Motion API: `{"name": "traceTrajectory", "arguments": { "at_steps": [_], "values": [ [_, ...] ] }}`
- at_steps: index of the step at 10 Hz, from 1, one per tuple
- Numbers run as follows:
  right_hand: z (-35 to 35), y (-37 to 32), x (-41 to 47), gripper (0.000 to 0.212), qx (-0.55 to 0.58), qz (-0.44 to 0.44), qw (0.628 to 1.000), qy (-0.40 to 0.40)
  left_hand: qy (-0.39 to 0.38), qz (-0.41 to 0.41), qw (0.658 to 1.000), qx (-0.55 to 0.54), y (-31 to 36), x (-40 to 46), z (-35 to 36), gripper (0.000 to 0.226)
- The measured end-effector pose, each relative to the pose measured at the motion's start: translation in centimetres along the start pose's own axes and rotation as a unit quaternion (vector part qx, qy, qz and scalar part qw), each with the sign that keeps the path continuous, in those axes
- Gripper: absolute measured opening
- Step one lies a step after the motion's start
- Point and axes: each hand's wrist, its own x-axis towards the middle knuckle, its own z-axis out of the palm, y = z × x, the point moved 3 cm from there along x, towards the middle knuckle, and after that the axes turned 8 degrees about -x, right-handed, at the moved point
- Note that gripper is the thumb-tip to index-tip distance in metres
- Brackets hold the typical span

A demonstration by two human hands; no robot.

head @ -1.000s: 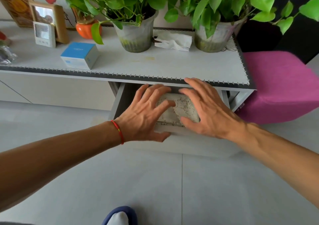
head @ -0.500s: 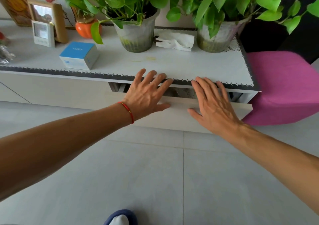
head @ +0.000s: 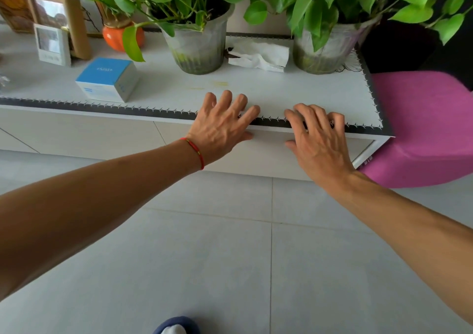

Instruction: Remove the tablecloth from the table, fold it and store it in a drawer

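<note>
The white drawer front (head: pixel 268 152) of the low cabinet sits flush with the cabinet face, shut. The folded tablecloth is hidden inside it. My left hand (head: pixel 222 126), with a red string on its wrist, rests flat against the drawer front and the cabinet's top edge, fingers spread. My right hand (head: pixel 317 134) lies the same way a little to the right, fingers slightly curled over the dark stitched border. Neither hand holds anything.
On the cabinet top (head: pixel 166 88) stand two potted plants (head: pixel 197 47) (head: pixel 325 49), a crumpled tissue (head: pixel 258 54), a blue and white box (head: pixel 107 79), an orange vase (head: pixel 115 35) and photo frames (head: pixel 52 43). A pink stool (head: pixel 425 129) stands at the right. Grey tiled floor (head: pixel 204 257) lies below.
One second ago the drawer was open with both hands pressing the folded cloth inside. Both hands then pushed the drawer front in, and now it is shut and the cloth is out of sight.
</note>
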Motion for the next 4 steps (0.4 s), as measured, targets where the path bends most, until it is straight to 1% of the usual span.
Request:
{"name": "traceTrajectory", "arguments": {
  "at_steps": [1, 3, 4],
  "values": [
    [0.2, 0.18, -0.04, 0.064, 0.004, -0.005, 1.0, 0.013, 0.02, 0.007, 1.0, 0.005, -0.13, -0.04, 0.55, 0.05],
    [0.38, 0.35, 0.09, 0.058, 0.001, -0.008, 0.999, 0.031, 0.029, 0.016, 0.999, -0.003, -0.61, 0.22, 0.74, 0.049],
    [0.29, 0.49, 0.22, 0.06, 0.008, -0.017, 0.999, 0.026, 0.029, -0.002, 0.999, -0.02, -0.43, 0.45, 0.37, 0.05]
  ]
}}
